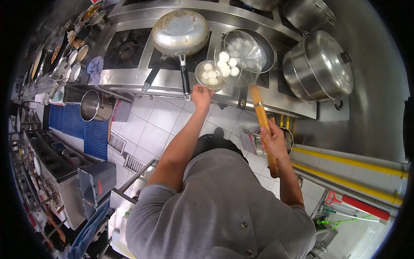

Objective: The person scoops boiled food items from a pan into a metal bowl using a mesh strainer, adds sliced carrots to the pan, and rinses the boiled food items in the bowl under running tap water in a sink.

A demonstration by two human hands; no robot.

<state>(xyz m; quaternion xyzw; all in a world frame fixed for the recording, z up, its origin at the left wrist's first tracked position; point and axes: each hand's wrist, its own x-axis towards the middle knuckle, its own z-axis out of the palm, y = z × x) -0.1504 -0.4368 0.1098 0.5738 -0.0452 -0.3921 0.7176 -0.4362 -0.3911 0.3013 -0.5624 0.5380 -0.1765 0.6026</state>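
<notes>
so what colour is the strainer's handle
Mostly yellowish brown; the handle of the strainer shows best in the head view.

The wire-mesh strainer (245,58) is shiny metal on a smooth, slightly glossy wooden handle (260,113), and the small bowl (199,74) looks like metal. The white balls (224,56) are smooth and matt. The frying pan (180,32) is scuffed, stained metal, the lidded pot (317,64) polished steel, the shirt (207,190) matt knitted cloth.
</notes>
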